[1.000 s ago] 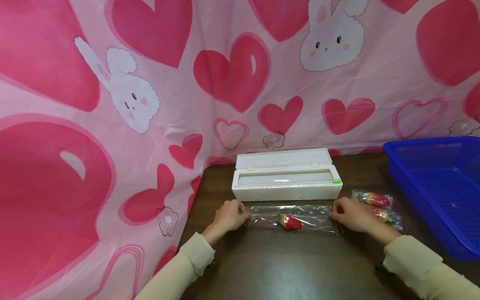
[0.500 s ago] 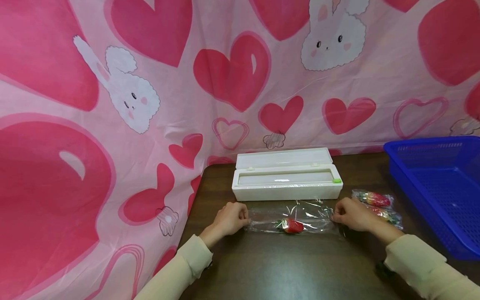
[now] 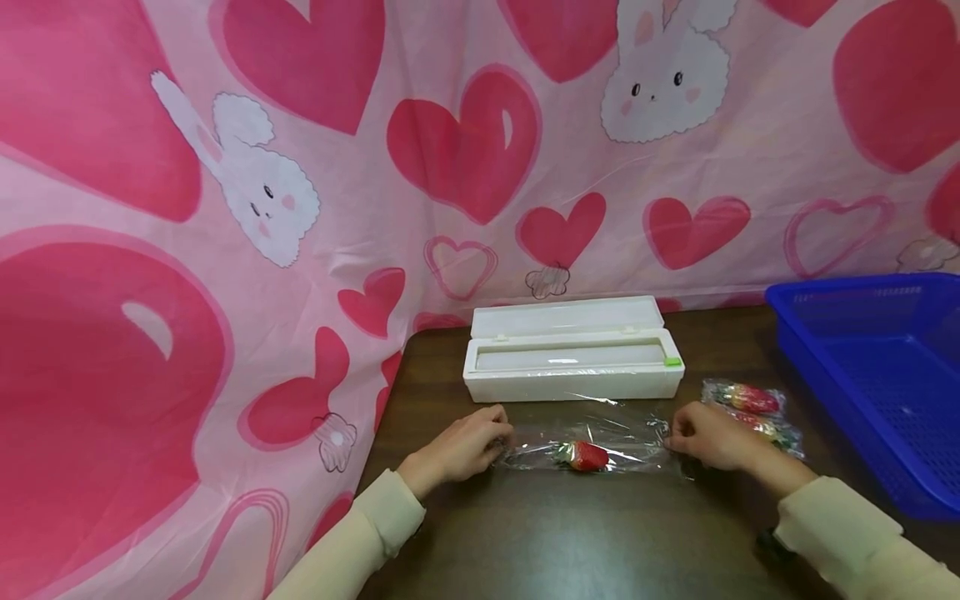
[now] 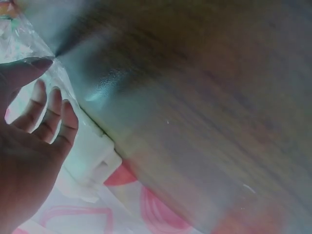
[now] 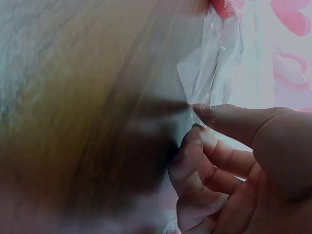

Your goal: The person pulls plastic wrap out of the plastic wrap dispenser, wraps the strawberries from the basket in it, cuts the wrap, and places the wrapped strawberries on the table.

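A strawberry (image 3: pixel 587 456) lies under or within a sheet of clear plastic wrap (image 3: pixel 630 442) on the table. At the sheet's left end, my left hand (image 3: pixel 468 442) pinches the film; its index finger is hidden behind the thumb in the left wrist view. My right hand (image 3: pixel 708 435) holds the right end, thumb and index finger meeting on the gathered film (image 5: pixel 209 73) in the right wrist view. Behind the sheet stands a white plastic wrap dispenser (image 3: pixel 573 383) with its lid raised and a green slider (image 3: pixel 672 362) at the right end.
Two strawberries in film, one behind (image 3: pixel 750 398) and one in front (image 3: pixel 772 429), lie beyond my right hand. A blue plastic basket (image 3: pixel 813 358) stands at the right. A pink heart-print cloth (image 3: pixel 465 150) hangs behind and left of the dark wooden table (image 3: pixel 570 542).
My left hand has shifted right, toward the strawberry. The film has come slightly nearer to me with the strawberry and looks more bunched. My right hand has moved slightly nearer too.
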Available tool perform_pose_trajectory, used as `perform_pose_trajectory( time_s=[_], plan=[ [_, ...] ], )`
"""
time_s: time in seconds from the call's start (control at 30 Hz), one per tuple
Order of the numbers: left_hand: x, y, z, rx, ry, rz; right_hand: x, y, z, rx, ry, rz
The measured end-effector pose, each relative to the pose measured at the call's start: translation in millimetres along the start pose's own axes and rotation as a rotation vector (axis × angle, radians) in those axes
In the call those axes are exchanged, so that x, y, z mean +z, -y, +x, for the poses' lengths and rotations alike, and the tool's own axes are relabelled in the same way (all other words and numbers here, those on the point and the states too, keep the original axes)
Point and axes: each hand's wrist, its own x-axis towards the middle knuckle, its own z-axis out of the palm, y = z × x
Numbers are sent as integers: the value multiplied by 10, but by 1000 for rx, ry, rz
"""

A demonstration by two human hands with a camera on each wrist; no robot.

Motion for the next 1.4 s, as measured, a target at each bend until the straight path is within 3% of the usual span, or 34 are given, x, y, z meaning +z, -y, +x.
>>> perform_pose_trajectory(
  time_s=[0.1, 0.23, 0.33, 0.4, 0.47, 0.53, 0.67, 0.8, 0.97, 1.13, 1.27, 1.4],
  plan=[
    [-10, 11, -14, -11, 20, 2, -25, -4, 0, 11, -14, -7],
    [-26, 11, -16, -15, 22, -11, -97, 70, -19, 31, -58, -115],
    [-55, -27, 34, 7, -16, -59, -132, 202, 3, -41, -149, -185],
    [-85, -83, 96, 28, -30, -119, -114, 303, 46, -122, -184, -160],
    [-96, -144, 162, 48, -13, -167, -57, 382, 95, -207, -162, -107],
    [-85, -194, 210, 56, 35, -196, 13, 414, 129, -239, -84, -54],
    [-14, -188, 192, 15, 104, -219, 95, 340, 101, -167, 24, -42],
    [-13, -90, 68, -39, 80, -239, 32, 208, 24, -82, 13, -88],
    [-81, -42, -111, -72, 59, -210, -56, 165, -83, -96, -6, -155],
    [-112, -124, -229, -64, 64, -198, -21, 203, -244, -262, -33, -174],
    [-81, -186, -238, -18, 55, -71, 70, 209, -346, -361, -9, -266],
    [-22, -189, -209, 4, 15, 48, 185, 176, -346, -460, -103, -393]
  ],
)
